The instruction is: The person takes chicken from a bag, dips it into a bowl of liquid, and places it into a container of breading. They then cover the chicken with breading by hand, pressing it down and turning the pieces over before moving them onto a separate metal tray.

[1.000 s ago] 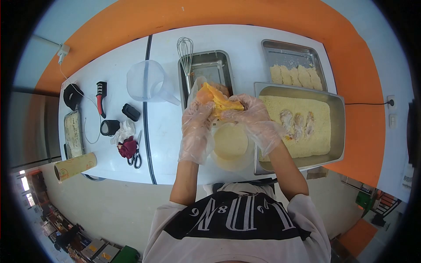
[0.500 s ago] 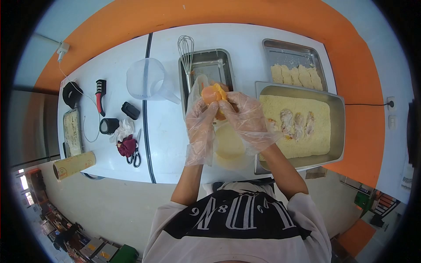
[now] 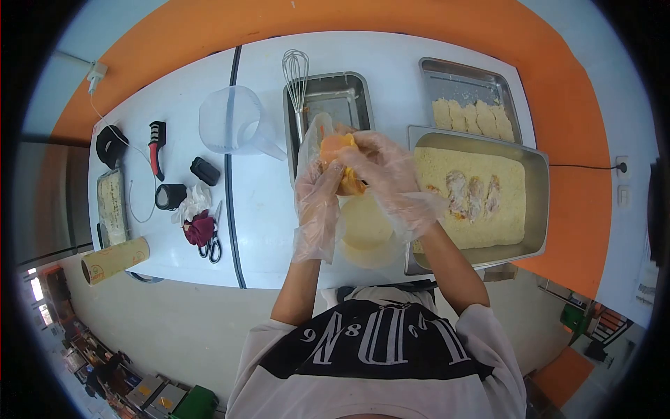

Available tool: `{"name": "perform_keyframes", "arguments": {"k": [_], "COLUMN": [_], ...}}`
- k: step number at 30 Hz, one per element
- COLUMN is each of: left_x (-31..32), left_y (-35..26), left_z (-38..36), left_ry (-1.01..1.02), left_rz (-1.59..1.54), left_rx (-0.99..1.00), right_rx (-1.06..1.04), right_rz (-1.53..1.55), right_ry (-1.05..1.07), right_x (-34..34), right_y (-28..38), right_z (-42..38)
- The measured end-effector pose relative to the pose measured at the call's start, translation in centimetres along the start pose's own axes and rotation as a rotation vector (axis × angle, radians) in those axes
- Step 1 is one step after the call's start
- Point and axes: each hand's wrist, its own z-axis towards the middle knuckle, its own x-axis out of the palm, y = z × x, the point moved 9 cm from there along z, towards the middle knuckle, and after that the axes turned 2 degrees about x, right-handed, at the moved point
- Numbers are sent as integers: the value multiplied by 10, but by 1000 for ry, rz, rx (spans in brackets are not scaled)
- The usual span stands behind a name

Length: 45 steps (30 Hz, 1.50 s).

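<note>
My left hand (image 3: 317,202), in a clear plastic glove, is closed around the left side of a glossy orange-yellow piece of raw meat (image 3: 333,145). My gloved right hand (image 3: 380,171) grips the same piece from the right, its fingers over the top; the fingertips are partly hidden. Just below the hands stands a round bowl of pale cream-coloured liquid (image 3: 368,234). Behind them is a metal tray (image 3: 359,87), partly covered by the hands, with a wire whisk (image 3: 296,77) leaning across its left side. Translucent plastic (image 3: 317,129) shows beside the meat.
At right, a deep metal pan (image 3: 537,202) holds yellowish flour with several coated pieces. Behind it, another metal tray (image 3: 460,68) has pale coated strips. Leftward are a plastic measuring jug (image 3: 227,122), scissors (image 3: 213,248), a maroon cloth (image 3: 200,229), a knife sharpener (image 3: 157,146) and a wrap roll (image 3: 115,260).
My right hand has shifted up and over the meat, covering more of it. The meat now sits slightly lower between my hands, and the whole view has tilted a little.
</note>
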Motion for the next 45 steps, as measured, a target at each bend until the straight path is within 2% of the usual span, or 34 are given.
{"name": "perform_keyframes", "arguments": {"k": [3,5,6,9,11,15,17,20,24,26,27,28,29,30,32,33,35,36,38,39,40,42,45], "left_x": [3,1,0,-4,-5,2,5,10,6,-2,-7,-10,-15,-12,-9,-3,5,5,2,0,0,11,13], "left_y": [3,3,5,13,16,-2,-7,-8,-8,-1,15,29,33,41,43,41,36,33,30,29,27,16,4], "left_z": [-2,-3,-3,2,4,4,2,2,2,5,6,5,4,-2,-15,-26,-37,-37,-38,-37,-37,-40,-44], "left_ry": [-5,-26,-26,7,40,50,20,-2,34,73,77,81,82,145,207,256,297,275,244,260,274,211,136], "left_rz": [-21,-67,-67,-144,-220,-318,-335,-311,-297,-331,-377,-423,-423,-443,-466,-567,-671,-713,-762,-591,-420,-395,-341], "left_rx": [-26,-43,-66,-111,-134,-26,4,16,40,27,-92,-213,-212,-289,-363,-439,-513,-477,-432,-382,-334,-283,-212], "right_rx": [-105,113,115,124,108,94,147,152,91,150,146,37,-71,-72,-386,-386,-1028,-1027,-1039,-1043,-1062,-1075,-963], "right_rz": [-135,-59,-57,-27,196,196,-22,-27,-129,-142,-142,-133,-124,-125,-678,-679,-1261,-1259,-1384,-1384,-1322,-1260,-1080], "right_ry": [93,87,88,67,17,-99,72,125,78,45,46,89,131,132,288,291,432,443,599,614,588,567,530], "right_x": [3,-3,-3,-8,-19,-27,-8,2,-5,-10,-13,-13,-13,-15,7,3,30,29,33,29,22,11,-1], "right_y": [-10,-18,-19,-25,-34,-22,-26,-36,-22,3,6,17,29,41,92,91,100,96,75,71,71,68,63], "right_z": [16,20,21,26,29,7,-10,-18,-12,-13,-9,-5,-2,-1,-11,-13,-60,-69,-91,-96,-100,-103,-105]}}
